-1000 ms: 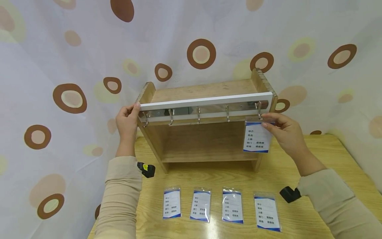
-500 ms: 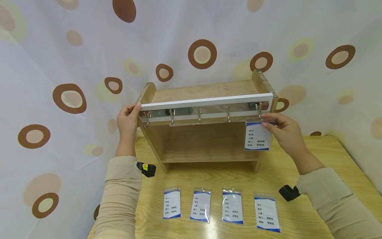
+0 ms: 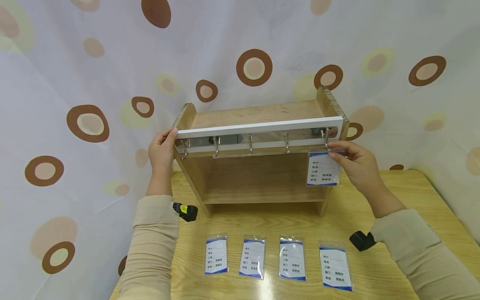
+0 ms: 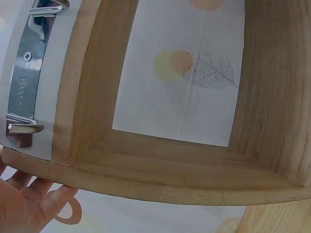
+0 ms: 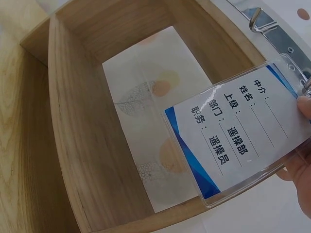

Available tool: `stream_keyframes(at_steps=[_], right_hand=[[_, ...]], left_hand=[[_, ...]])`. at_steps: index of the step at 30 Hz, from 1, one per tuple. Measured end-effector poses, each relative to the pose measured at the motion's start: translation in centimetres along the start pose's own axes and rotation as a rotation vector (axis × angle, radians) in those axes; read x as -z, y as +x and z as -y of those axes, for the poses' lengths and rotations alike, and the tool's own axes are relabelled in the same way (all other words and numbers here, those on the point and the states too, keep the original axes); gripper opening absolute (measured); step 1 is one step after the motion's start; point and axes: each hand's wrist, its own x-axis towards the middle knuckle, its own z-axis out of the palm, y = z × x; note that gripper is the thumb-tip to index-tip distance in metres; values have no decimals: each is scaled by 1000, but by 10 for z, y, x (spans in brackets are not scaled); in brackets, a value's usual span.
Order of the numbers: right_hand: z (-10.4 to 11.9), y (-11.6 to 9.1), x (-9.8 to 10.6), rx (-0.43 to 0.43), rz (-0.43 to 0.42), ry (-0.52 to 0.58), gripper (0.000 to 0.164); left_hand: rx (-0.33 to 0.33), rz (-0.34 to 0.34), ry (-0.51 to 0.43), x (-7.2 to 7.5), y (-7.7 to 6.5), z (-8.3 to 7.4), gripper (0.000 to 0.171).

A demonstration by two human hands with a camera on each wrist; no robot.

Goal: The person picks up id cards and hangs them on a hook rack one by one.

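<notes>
A clear plastic badge holder with a blue-and-white card point(image 3: 323, 170) hangs from the grip of my right hand point(image 3: 359, 164), pinched at its upper right edge. Its top edge overlaps the rightmost metal hook point(image 3: 326, 137) in the head view; in the right wrist view the badge point(image 5: 238, 131) has its punched end right by a hook, partly hidden at the frame's edge. My left hand point(image 3: 161, 154) grips the left end of the wooden shelf point(image 3: 262, 196), thumb at the corner of the white hook rail point(image 3: 258, 126). In the left wrist view its fingers point(image 4: 41, 191) lie against the side panel.
Several more badge holders lie in a row on the wooden table in front of the shelf, from a left one point(image 3: 216, 255) to a right one point(image 3: 335, 267). A patterned cloth point(image 3: 285, 37) hangs behind. Other metal hooks point(image 3: 250, 145) line the rail.
The lower edge of the held badge has risen slightly toward the rail. My right hand stays close to the rightmost hook, and the left hand keeps its place on the shelf.
</notes>
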Motion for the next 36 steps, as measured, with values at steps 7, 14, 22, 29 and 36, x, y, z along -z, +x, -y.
stream_keyframes(at_steps=[7,14,22,29,36], right_hand=[[0,-2,1,14,12,2,23],[2,-5,2,25,30,15,27],[0,-10,8,46,-3,83,34],[-6,-18,13,25,-16,189,30],[-12,-27,17,-9,-35,159,31]], left_hand=[[-13,-3,18,0,-1,0,37],[9,10,-23,3,-1,-1,32],[-6,26,-54,4,-3,-3,20],[-6,33,-70,4,-3,-2,19],[-14,28,-53,5,-4,-3,26]])
